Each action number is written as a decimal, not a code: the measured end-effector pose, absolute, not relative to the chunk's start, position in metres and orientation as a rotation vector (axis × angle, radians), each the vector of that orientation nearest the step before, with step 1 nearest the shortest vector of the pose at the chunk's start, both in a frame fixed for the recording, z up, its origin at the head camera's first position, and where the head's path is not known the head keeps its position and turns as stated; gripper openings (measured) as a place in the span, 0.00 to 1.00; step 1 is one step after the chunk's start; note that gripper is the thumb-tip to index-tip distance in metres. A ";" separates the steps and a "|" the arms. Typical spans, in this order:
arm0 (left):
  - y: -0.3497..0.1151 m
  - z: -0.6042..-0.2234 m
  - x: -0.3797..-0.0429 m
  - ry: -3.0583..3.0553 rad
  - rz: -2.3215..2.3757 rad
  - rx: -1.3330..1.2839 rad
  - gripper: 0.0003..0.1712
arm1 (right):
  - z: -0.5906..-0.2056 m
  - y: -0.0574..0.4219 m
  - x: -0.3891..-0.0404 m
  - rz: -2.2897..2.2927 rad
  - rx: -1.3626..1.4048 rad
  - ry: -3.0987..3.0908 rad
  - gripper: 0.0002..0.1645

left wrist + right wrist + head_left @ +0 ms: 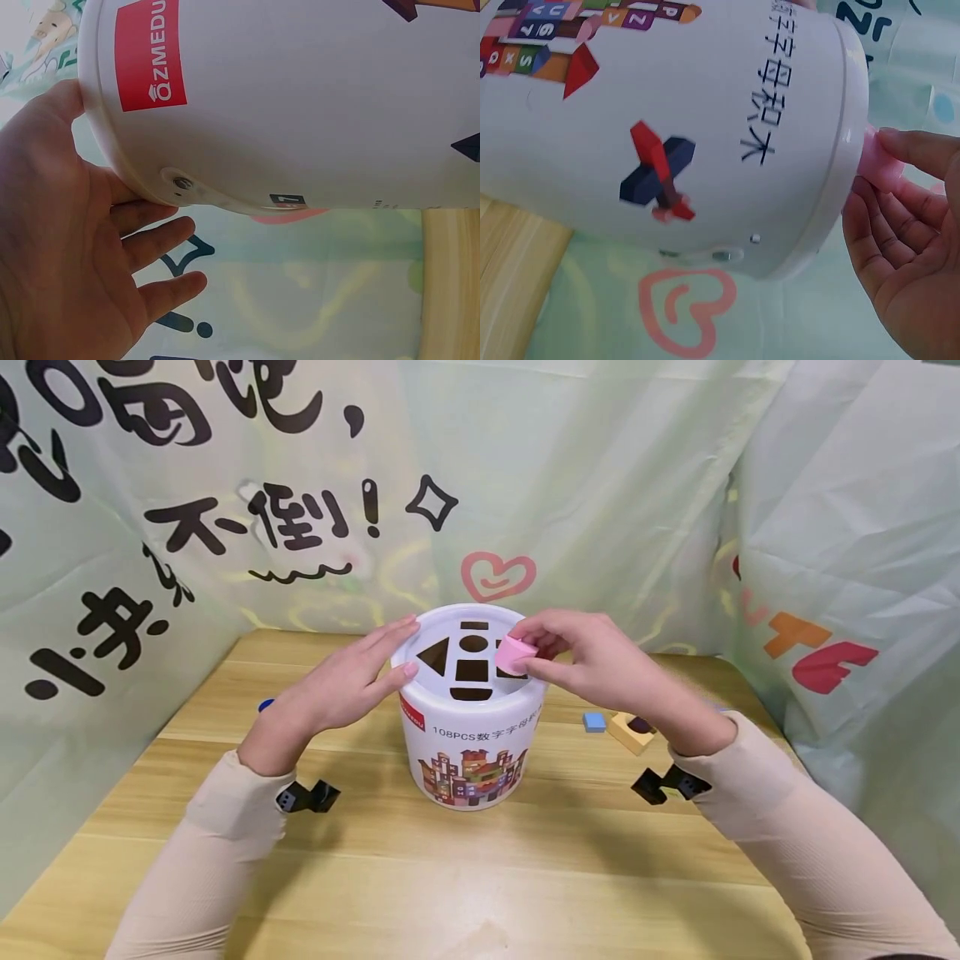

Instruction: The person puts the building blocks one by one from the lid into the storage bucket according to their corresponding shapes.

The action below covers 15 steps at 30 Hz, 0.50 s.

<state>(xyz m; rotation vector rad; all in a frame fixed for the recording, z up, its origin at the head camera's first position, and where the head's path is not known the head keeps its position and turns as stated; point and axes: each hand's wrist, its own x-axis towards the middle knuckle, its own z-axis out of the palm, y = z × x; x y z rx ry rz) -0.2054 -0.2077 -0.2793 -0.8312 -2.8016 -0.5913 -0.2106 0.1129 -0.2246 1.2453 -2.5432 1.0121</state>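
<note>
Nearest are two beige sleeves [202, 843], each with a small black wrist camera [324, 796]. The left hand [341, 681] rests against the left rim of a white toy-block bucket [465, 731], fingers outstretched and spread, grasping nothing. The right hand [596, 652] pinches a pink block [513, 656] between thumb and fingertips. From that palm the block lies to the left, right over the right-hand hole [515, 674] in the shape-sorter lid [442, 688], hiding part of it; whether it dips in, I can't tell. Fingers cover one end, so its long axis is unclear too. The left hand is farther off, across the lid beyond the triangular hole [435, 657].

The bucket stands upright on a wood-grain table [420, 868]. Past the right wrist lie a blue block [594, 722] and a yellow block [628, 735], a dark piece [641, 725] by the yellow one; a blue piece [266, 704] peeks out past the left wrist. Behind hangs a pale green curtain [615, 485] with a red heart [467, 577] and black Chinese lettering [183, 513].
</note>
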 end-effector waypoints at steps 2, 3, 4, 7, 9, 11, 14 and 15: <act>-0.208 -0.279 -0.206 -2.804 -0.588 -0.830 0.39 | -0.225 0.108 -0.209 1.014 1.265 -2.544 0.15; -0.208 -0.279 -0.206 -2.806 -0.587 -0.829 0.39 | -0.225 0.106 -0.209 1.013 1.276 -2.544 0.15; -0.208 -0.280 -0.205 -2.808 -0.586 -0.827 0.39 | -0.226 0.103 -0.209 1.012 1.287 -2.544 0.14; -0.208 -0.280 -0.205 -2.812 -0.588 -0.821 0.39 | -0.226 0.097 -0.208 0.990 1.319 -2.549 0.14; -0.208 -0.280 -0.205 -2.813 -0.590 -0.818 0.39 | -0.225 0.093 -0.208 0.975 1.343 -2.554 0.14; -0.208 -0.280 -0.205 -2.814 -0.590 -0.817 0.39 | -0.225 0.089 -0.207 0.939 1.367 -2.566 0.13; -0.208 -0.280 -0.205 -2.815 -0.586 -0.816 0.39 | -0.224 0.085 -0.207 0.874 1.402 -2.596 0.13; -0.208 -0.280 -0.205 -2.816 -0.584 -0.814 0.39 | -0.224 0.084 -0.207 0.851 1.411 -2.605 0.13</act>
